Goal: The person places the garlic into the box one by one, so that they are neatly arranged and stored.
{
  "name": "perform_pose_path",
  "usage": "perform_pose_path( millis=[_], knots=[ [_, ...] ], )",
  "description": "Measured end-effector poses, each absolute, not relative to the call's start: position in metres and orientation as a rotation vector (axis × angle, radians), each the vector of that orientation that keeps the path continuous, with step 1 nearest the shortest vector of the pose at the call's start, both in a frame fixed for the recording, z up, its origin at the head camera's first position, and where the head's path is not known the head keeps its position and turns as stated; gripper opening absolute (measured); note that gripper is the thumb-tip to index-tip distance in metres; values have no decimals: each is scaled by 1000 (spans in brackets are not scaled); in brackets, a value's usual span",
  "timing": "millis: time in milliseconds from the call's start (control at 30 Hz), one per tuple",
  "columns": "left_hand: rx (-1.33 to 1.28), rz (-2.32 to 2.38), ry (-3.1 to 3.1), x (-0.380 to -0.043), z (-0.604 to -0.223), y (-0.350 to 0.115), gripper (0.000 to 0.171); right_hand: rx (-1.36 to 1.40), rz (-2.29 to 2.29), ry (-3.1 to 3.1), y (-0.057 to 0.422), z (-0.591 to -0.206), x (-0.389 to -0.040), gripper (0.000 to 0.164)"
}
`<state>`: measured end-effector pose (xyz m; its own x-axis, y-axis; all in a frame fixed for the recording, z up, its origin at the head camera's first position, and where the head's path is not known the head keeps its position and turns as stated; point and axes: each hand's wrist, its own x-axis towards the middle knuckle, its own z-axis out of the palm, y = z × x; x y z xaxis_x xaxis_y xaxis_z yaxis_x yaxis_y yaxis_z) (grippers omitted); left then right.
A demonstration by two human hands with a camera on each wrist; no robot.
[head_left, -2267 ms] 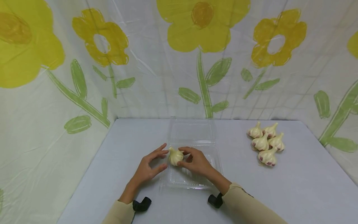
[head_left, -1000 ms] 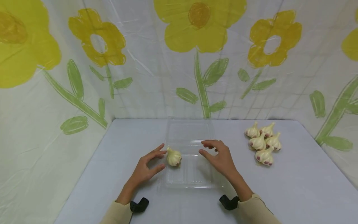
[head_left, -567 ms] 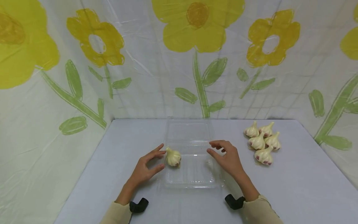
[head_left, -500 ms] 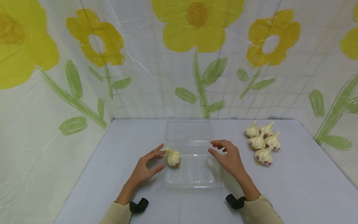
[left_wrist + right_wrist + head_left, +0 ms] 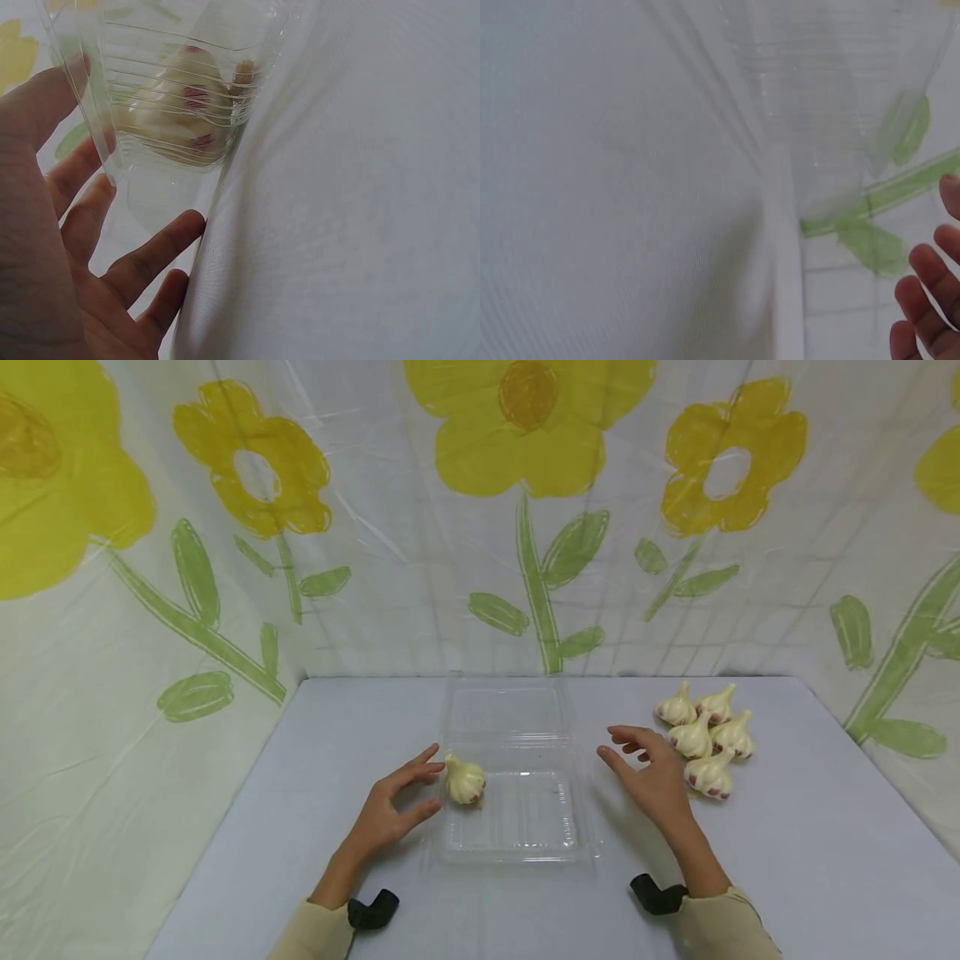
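Observation:
A garlic bulb (image 5: 465, 782) sits at the left side of a clear plastic clamshell container (image 5: 517, 859), whose lid (image 5: 510, 706) lies folded back behind it. My left hand (image 5: 386, 810) is at the container's left edge with fingers spread; in the left wrist view the fingertips overlap the clear rim, and the bulb's purple marks show through the ribbed wall (image 5: 112, 45). My right hand (image 5: 656, 781) hovers over the table to the right of the container, fingers loosely bent and holding nothing. Several more garlic bulbs (image 5: 690, 739) are grouped just beyond it.
A pale cloth covers the table (image 5: 810, 852). Behind it hangs a white curtain (image 5: 405, 602) printed with yellow flowers. Dark camera mounts stick out inward at the left wrist (image 5: 373, 910) and the right wrist (image 5: 658, 895).
My right hand lets go of the garlic bulb at the container's left side, then moves right, out past the container toward the other bulbs. The left hand stays at the container's left edge.

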<state>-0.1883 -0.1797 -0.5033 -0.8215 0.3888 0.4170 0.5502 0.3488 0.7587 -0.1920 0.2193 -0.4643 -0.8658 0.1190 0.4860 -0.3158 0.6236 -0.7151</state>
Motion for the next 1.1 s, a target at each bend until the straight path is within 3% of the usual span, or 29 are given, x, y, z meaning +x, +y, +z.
perform_pose_path(
  millis=[1100],
  knots=[
    [-890, -1506, -2416, -191, -506, -181, 49, -130, 977, -2220, 314, -459, -187, 43]
  ],
)
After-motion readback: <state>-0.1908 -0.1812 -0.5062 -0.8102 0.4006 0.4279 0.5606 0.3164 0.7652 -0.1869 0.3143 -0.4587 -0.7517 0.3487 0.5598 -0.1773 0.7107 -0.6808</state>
